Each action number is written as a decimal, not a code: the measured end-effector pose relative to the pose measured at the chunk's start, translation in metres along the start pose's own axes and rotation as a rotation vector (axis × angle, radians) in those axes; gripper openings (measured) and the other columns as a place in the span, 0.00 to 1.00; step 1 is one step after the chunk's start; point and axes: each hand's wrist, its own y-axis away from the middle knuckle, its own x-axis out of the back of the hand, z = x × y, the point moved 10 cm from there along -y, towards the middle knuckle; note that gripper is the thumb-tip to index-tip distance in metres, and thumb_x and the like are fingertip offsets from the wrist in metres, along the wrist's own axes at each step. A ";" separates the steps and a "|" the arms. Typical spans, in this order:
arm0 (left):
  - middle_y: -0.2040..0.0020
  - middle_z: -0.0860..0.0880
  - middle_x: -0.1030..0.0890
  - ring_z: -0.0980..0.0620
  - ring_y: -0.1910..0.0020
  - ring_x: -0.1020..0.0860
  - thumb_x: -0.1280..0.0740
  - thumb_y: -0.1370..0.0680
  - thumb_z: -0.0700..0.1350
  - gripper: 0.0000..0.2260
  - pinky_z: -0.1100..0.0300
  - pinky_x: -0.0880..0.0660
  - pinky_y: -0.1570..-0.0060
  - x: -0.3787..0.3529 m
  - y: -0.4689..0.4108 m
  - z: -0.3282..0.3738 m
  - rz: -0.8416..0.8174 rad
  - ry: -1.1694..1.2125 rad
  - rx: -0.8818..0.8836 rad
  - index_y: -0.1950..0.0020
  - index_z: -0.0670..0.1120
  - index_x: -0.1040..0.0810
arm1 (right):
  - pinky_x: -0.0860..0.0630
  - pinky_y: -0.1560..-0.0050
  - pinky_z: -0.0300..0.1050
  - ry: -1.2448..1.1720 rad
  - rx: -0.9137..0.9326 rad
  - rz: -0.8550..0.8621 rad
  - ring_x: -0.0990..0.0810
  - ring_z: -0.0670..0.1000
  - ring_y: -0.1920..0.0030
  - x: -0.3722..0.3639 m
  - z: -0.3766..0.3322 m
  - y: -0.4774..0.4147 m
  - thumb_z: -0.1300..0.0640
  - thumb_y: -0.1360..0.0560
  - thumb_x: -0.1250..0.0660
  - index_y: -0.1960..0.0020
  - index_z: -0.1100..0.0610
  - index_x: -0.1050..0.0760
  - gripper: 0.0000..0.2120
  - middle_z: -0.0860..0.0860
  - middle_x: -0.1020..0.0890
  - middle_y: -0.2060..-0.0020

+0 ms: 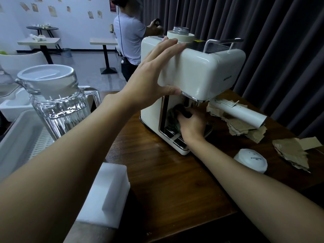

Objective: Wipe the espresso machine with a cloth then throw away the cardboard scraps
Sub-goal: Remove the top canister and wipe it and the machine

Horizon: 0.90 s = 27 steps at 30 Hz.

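So, only the head view to go on. We're in the middle of the wiping half, I'd say. The right grip (192,124) is reaching into the recess under the brew head of the espresso machine (206,71), and its fingers are curled tight around a dark bunched-up cloth (173,118). The cloth sits right at the fingertips, pressed against the back wall of the recess just above the drip tray (177,141). The left grip (157,72) is flat and spread out, not closed on anything. Its palm leans on the machine's upper left corner, fingers up along the top edge and thumb under the front lip, which looks like bracing so the machine doesn't slide.

Can't tell how much of the body has been wiped already, since nothing on the shell shows it either way.

The second half doesn't look started. The cardboard scraps (245,128) are lying on the counter (166,176) off to the right of the right grip, past the white handle (245,113) sticking out of the machine. Another pile (292,151) is further right, well apart from both grips. A white cup lid (250,160) sits between that pile and the right forearm. No bin near the counter that I can spot.
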 end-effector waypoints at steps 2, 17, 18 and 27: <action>0.21 0.51 0.38 0.51 0.19 0.46 0.20 0.31 0.51 0.42 0.58 0.45 0.24 0.000 0.000 -0.001 0.001 0.005 0.005 0.21 0.51 0.37 | 0.31 0.66 0.23 -0.138 -0.020 0.071 0.22 0.37 0.61 0.003 -0.007 0.001 0.56 0.25 0.28 0.50 0.58 0.20 0.06 0.43 0.20 0.60; 0.21 0.50 0.38 0.50 0.20 0.45 0.20 0.31 0.52 0.42 0.57 0.45 0.24 -0.003 -0.001 -0.002 -0.001 -0.014 -0.010 0.22 0.53 0.38 | 0.30 0.60 0.26 -0.144 -0.076 -0.121 0.25 0.44 0.50 -0.015 0.004 0.010 0.57 0.25 0.28 0.42 0.59 0.20 0.13 0.41 0.24 0.57; 0.21 0.50 0.38 0.49 0.19 0.45 0.20 0.31 0.52 0.42 0.53 0.44 0.23 -0.002 -0.001 -0.002 -0.005 -0.013 -0.013 0.22 0.53 0.38 | 0.30 0.60 0.24 -0.095 -0.050 -0.185 0.26 0.43 0.50 -0.016 0.008 0.012 0.57 0.25 0.28 0.41 0.59 0.21 0.14 0.41 0.24 0.56; 0.20 0.50 0.41 0.50 0.19 0.47 0.25 0.29 0.63 0.42 0.40 0.41 0.24 -0.005 0.003 0.004 -0.026 -0.001 0.019 0.21 0.51 0.39 | 0.26 0.40 0.50 0.436 0.272 -0.263 0.22 0.59 0.41 0.015 0.006 0.007 0.47 0.23 0.32 0.37 0.58 0.23 0.20 0.58 0.20 0.43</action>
